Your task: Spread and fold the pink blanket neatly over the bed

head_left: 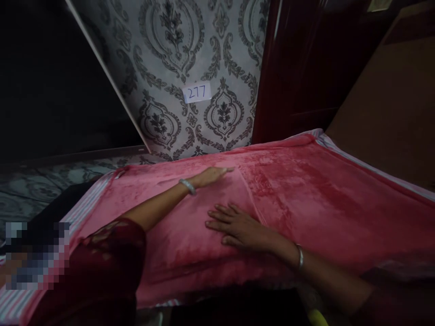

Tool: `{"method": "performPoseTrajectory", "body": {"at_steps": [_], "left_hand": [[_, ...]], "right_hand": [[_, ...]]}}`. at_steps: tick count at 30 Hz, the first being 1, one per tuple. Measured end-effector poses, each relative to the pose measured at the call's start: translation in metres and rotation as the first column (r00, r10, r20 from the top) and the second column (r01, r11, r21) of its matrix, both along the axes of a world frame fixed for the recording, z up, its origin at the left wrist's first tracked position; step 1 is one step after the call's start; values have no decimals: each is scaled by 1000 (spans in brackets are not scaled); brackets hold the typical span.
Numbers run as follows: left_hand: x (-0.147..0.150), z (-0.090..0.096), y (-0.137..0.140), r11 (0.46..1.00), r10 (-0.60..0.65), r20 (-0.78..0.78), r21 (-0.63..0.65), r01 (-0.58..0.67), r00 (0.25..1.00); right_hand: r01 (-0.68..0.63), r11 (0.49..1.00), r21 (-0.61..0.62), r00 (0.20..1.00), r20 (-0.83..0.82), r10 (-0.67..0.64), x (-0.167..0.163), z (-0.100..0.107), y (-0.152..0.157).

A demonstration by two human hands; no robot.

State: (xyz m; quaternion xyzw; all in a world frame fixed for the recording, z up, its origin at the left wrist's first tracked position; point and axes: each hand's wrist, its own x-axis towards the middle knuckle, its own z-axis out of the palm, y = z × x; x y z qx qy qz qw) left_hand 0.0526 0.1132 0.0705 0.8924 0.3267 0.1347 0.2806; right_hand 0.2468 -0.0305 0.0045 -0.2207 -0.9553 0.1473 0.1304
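Observation:
A pink-red plush blanket [306, 199] lies spread over a low surface, with a fold line or edge running down its middle. My right hand [239, 226] rests flat on it near the front, fingers spread. Farther back, my left hand [212, 175] is on or just above the blanket, fingers stretched toward the right; some of them are hidden from this angle. A bangle circles each wrist. Striped cloth [86, 210] shows along the blanket's left and right borders.
Behind the blanket is a patterned wall [190, 122] carrying a paper label [197, 92] marked 277. A large dark screen [61, 90] stands at the left. Dark red glossy panelling [295, 77] and a brown board [390, 99] rise at the right.

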Motion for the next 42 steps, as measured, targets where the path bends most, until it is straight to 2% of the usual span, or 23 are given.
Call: {"method": "performPoseTrajectory", "body": {"at_steps": [2, 4, 7, 11, 14, 22, 25, 27, 30, 32, 34, 36, 38, 40, 42], "left_hand": [[-11, 0, -35, 994, -81, -20, -72, 79, 997], [-18, -5, -60, 988, -138, -47, -81, 134, 989], [-23, -20, -70, 981, -193, -164, 5, 196, 967], [-30, -44, -45, 972, -142, -325, 132, 194, 935], [-35, -56, -17, 968, -72, -354, 200, 150, 933], [-40, -66, 52, 996, 44, -363, 84, -15, 931], [-40, -70, 67, 989, 129, -433, 119, -85, 892], [-40, -70, 72, 966, 240, -469, 205, -160, 850], [-38, -65, 72, 890, 421, -431, 366, -271, 798], [-37, -56, 69, 850, 479, -379, 426, -310, 792], [-36, -44, 64, 834, 494, -344, 447, -323, 799], [-37, -33, 54, 841, 468, -300, 442, -314, 831], [-41, -23, 34, 888, 365, -224, 375, -266, 904], [-45, -17, 4, 954, 183, -130, 261, -145, 974], [-50, -15, -31, 986, -16, -96, 162, 32, 995]], "right_hand": [[-81, 997, 18, 997, -13, 81, -10, 11, 3], [-165, 985, 40, 985, -34, 166, -24, 16, 7], [-258, 965, 45, 965, -33, 259, -43, 5, 13], [-264, 964, 19, 964, -24, 264, -48, -13, 15], [-246, 969, -29, 969, -28, 245, -44, -13, 14], [-244, 965, -98, 970, -25, 243, -42, -6, 16], [-241, 965, -107, 971, -20, 240, -42, -5, 16], [-239, 966, -102, 971, -17, 238, -42, -5, 16], [-235, 969, -80, 972, -7, 236, -44, -5, 16], [-228, 972, -62, 974, -3, 228, -45, -7, 16], [-228, 973, -48, 974, 1, 228, -44, -9, 17], [-236, 971, -39, 972, 9, 236, -43, -10, 17], [-237, 971, -35, 971, 21, 238, -41, -8, 17], [-238, 971, -29, 970, 32, 239, -43, -1, 14], [-274, 962, -12, 961, 35, 274, -51, 9, 11]]}}
